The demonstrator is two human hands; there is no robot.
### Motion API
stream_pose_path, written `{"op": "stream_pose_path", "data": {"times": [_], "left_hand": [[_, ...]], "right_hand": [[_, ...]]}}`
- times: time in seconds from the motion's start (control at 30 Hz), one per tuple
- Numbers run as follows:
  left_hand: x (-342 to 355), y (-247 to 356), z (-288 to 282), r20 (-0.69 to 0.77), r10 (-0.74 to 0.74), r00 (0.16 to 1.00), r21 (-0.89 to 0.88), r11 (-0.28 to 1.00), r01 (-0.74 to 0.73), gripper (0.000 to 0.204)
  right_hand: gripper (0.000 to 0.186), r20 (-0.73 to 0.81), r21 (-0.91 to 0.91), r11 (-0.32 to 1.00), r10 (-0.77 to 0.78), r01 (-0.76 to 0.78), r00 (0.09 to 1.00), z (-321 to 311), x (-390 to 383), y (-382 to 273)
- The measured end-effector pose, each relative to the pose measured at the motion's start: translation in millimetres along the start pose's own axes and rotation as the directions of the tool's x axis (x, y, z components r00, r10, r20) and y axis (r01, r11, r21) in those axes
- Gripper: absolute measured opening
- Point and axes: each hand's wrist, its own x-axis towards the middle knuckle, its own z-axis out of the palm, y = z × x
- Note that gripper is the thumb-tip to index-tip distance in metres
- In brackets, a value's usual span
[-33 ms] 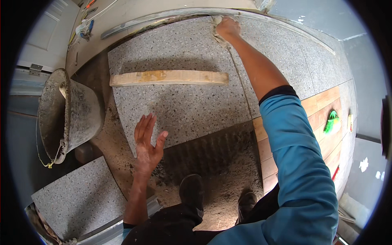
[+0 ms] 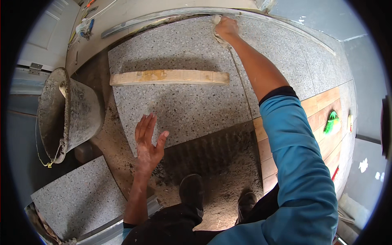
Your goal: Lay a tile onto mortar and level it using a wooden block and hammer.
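Observation:
My right hand [image 2: 226, 27] reaches far forward and is closed on a pale rag [image 2: 216, 38], pressed at the far corner of a large grey speckled floor tile [image 2: 183, 110], where it meets the neighbouring tile. My left hand [image 2: 148, 141] is open with its fingers spread. It lies flat at the near left edge of the same tile. A pale wooden batten [image 2: 169, 77] lies across the tile between my two hands.
Combed grey mortar [image 2: 216, 157] spreads in front of the tile, with my two dark shoes [image 2: 192, 190] on it. A mortar-caked bucket [image 2: 67, 114] stands at the left. A loose speckled tile [image 2: 77, 200] lies at the lower left. A green brush [image 2: 332, 122] rests on brown tiles at the right.

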Motion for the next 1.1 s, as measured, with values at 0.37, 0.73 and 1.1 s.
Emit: {"op": "stream_pose_path", "data": {"times": [0.37, 0.73, 1.1], "left_hand": [[2, -33, 10, 0.024, -0.057, 0.998, 0.146, 0.988, 0.053, 0.062], [4, -41, 35, 0.075, -0.084, 0.994, 0.232, 0.971, 0.064, 0.063], [9, -28, 51, 0.045, -0.077, 0.996, 0.171, 0.983, 0.068, 0.064]], "right_hand": [[0.047, 0.041, -0.160, 0.905, -0.393, 0.394, 0.919, 29, 19, 6], [0.041, -0.083, -0.065, 0.710, -0.704, 0.701, 0.706, -7, -116, 70], [0.046, 0.333, 0.217, 0.789, -0.613, 0.574, 0.717, -90, -268, 122]]}}
